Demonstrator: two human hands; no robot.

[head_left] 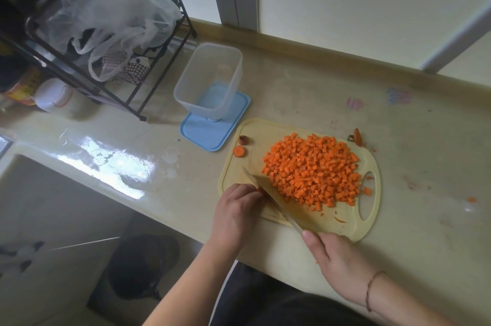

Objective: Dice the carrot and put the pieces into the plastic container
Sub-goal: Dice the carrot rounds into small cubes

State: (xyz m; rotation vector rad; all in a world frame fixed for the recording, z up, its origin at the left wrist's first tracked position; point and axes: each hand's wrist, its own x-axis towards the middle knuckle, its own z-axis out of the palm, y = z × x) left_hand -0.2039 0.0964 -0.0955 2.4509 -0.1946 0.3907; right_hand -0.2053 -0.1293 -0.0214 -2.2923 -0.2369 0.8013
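Dicing: carrot pile on board.
Your right hand grips knife; left hand curls over a carrot bit; tub beyond.

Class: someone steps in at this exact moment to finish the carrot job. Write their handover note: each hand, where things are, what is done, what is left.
Right hand grips the knife, blade down on the cutting board.
Left hand holds the last carrot bit against the blade; the bit is mostly hidden.
Diced carrot is heaped on the board.
Plastic container stands empty on its blue lid, beyond the board.
Done: nearly all dicing.
Left: finish the bit, move the dice into the container.
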